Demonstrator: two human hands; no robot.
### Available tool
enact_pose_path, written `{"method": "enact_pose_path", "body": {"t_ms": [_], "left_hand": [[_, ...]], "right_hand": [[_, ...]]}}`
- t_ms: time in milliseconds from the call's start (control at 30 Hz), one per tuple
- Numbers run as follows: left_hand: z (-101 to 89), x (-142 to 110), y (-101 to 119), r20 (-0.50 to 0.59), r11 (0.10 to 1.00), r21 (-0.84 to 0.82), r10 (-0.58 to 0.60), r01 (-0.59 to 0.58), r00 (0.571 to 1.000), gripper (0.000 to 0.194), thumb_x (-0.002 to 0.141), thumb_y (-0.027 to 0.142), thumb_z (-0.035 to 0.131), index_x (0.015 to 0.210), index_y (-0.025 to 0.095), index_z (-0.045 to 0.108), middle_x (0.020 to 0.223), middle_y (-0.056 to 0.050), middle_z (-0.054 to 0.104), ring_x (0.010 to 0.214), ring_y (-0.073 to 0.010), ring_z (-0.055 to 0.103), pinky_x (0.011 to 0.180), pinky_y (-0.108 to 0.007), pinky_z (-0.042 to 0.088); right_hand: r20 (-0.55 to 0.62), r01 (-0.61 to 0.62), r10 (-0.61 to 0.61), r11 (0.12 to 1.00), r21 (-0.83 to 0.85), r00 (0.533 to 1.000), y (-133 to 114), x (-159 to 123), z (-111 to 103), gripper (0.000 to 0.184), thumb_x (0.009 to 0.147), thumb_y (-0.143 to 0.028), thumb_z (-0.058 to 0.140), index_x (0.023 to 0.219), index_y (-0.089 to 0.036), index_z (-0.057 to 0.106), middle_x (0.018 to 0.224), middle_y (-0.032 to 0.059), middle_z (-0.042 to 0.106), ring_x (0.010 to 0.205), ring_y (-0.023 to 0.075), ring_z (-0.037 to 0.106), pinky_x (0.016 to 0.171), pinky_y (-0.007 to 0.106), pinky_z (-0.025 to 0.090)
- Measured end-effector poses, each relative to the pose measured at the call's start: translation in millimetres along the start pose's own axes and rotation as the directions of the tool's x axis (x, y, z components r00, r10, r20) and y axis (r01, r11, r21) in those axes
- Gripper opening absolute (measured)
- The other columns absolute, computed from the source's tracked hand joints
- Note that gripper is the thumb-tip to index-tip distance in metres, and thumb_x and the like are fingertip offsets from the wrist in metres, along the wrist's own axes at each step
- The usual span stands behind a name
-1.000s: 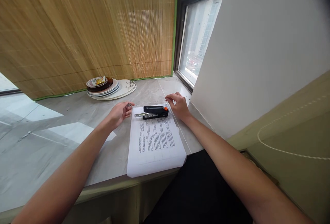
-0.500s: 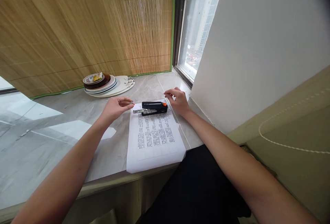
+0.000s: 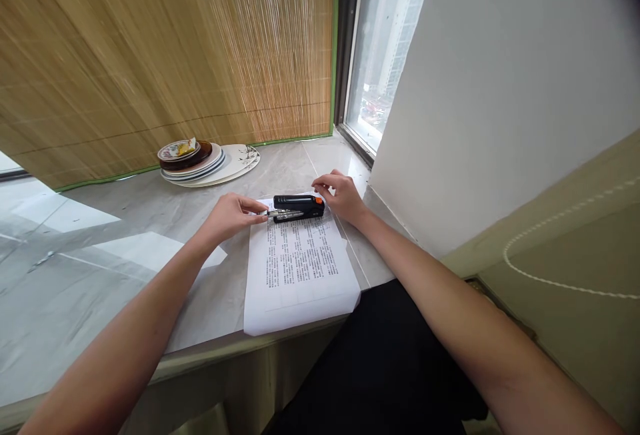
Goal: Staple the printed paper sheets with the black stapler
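Observation:
A black stapler [image 3: 299, 207] with an orange patch lies on its side across the top of the printed sheets of paper [image 3: 300, 288]. Its metal rail sticks out to the left. My left hand [image 3: 231, 218] is closed, thumb and fingers pinching the end of that rail. Just behind the stapler's orange end, my right hand [image 3: 343, 196] is held with thumb and fingertips pressed together. Whether something small sits between those fingertips I cannot make out.
A stack of plates [image 3: 195, 171], large ovals at the bottom, stands at the back left by the bamboo blind [image 3: 175, 55]. The grey stone ledge [image 3: 210, 315] ends at a front edge near my legs. A white wall [image 3: 480, 88] and a window [image 3: 383, 68] bound the right side.
My left hand has moved right and its fingers have closed on the end of the stapler's metal rail. My right hand has shifted slightly left, still pinched.

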State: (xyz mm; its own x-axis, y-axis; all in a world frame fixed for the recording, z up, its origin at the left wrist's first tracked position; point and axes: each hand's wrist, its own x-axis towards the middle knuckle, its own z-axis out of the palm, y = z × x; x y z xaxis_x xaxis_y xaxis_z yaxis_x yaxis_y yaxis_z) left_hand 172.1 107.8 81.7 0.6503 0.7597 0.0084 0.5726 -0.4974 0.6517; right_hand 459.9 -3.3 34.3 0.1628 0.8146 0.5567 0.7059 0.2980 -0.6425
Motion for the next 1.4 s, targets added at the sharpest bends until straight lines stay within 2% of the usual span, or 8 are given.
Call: {"method": "enact_pose_path", "body": {"t_ms": [233,400,533,667,833,967,1133,1400], "left_hand": [[1.6,1,-1,0.021,0.999,0.039,0.019,-0.020,1.000,0.033,0.074,0.047,0.086,0.100,0.026,0.089,0.085,-0.006,0.083,0.082,-0.0277,0.077,0.080,-0.039,0.058],[4.0,1,-1,0.003,0.989,-0.014,0.148,-0.148,0.989,0.033,0.075,0.044,0.086,0.102,0.025,0.087,0.100,-0.007,0.084,0.090,-0.0256,0.076,0.090,-0.040,0.060],[0.7,1,-5,0.032,0.962,0.013,0.271,-0.271,0.962,0.025,0.080,0.043,0.084,0.100,0.027,0.087,0.099,-0.006,0.084,0.089,-0.0255,0.077,0.090,-0.039,0.060],[-12.3,4,-16,0.106,0.933,0.031,0.355,-0.360,0.929,0.021,0.083,0.044,0.082,0.098,0.030,0.088,0.103,-0.006,0.085,0.094,-0.0271,0.079,0.092,-0.038,0.060],[-23.0,11,-31,0.167,0.877,0.013,0.472,-0.481,0.865,0.019,0.092,0.044,0.076,0.098,0.029,0.087,0.107,-0.006,0.084,0.094,-0.0248,0.080,0.085,-0.036,0.064],[-10.6,11,-29,0.042,0.816,0.022,0.577,-0.578,0.816,0.017,0.093,0.044,0.078,0.094,0.027,0.082,0.102,-0.006,0.084,0.093,-0.0239,0.079,0.089,-0.038,0.064],[11.3,3,-9,-0.235,0.831,-0.008,0.539,-0.556,0.809,0.034,0.086,0.047,0.086,0.106,0.024,0.069,0.111,-0.007,0.080,0.104,-0.0248,0.076,0.099,-0.043,0.061],[16.0,0,4,-0.315,0.823,0.136,0.564,-0.552,0.763,0.033,0.088,0.046,0.083,0.098,0.022,0.062,0.106,-0.007,0.075,0.101,-0.0241,0.071,0.091,-0.041,0.059]], "right_hand": [[0.007,0.060,-0.060,0.998,0.030,0.998,0,0,3,0.020,0.098,-0.020,0.060,0.095,-0.025,0.078,0.090,0.0026,0.080,0.094,0.0240,0.065,0.086,0.039,0.054],[-0.011,0.071,-0.070,0.996,0.050,0.997,-8,0,1,0.018,0.102,-0.030,0.061,0.099,-0.026,0.078,0.095,0.0032,0.080,0.095,0.0238,0.065,0.090,0.040,0.054],[0.094,0.149,-0.158,0.984,0.103,0.983,-18,-2,1,0.021,0.099,-0.041,0.071,0.116,-0.029,0.075,0.108,0.0024,0.079,0.102,0.0239,0.065,0.096,0.041,0.054],[0.268,0.142,-0.158,0.987,0.076,0.950,-20,-4,7,0.031,0.093,-0.029,0.078,0.124,-0.029,0.072,0.114,0.0029,0.078,0.107,0.0238,0.067,0.100,0.040,0.053],[0.264,0.073,-0.110,0.986,0.147,0.958,-13,-5,11,0.029,0.092,-0.023,0.076,0.120,-0.025,0.073,0.110,0.0051,0.076,0.100,0.0222,0.068,0.097,0.039,0.053],[0.195,0.077,-0.129,0.965,0.252,0.972,-17,-5,8,0.028,0.090,-0.020,0.075,0.118,-0.023,0.075,0.108,0.0058,0.077,0.100,0.0225,0.067,0.094,0.040,0.053],[0.166,0.109,-0.174,0.934,0.340,0.971,-39,-6,8,0.027,0.089,-0.020,0.074,0.116,-0.026,0.075,0.110,0.0036,0.079,0.102,0.0229,0.066,0.094,0.041,0.054],[0.159,0.139,-0.191,0.947,0.290,0.969,-49,-5,-5,0.030,0.085,-0.017,0.076,0.112,-0.027,0.078,0.105,0.0018,0.079,0.100,0.0218,0.067,0.095,0.040,0.055]]}}
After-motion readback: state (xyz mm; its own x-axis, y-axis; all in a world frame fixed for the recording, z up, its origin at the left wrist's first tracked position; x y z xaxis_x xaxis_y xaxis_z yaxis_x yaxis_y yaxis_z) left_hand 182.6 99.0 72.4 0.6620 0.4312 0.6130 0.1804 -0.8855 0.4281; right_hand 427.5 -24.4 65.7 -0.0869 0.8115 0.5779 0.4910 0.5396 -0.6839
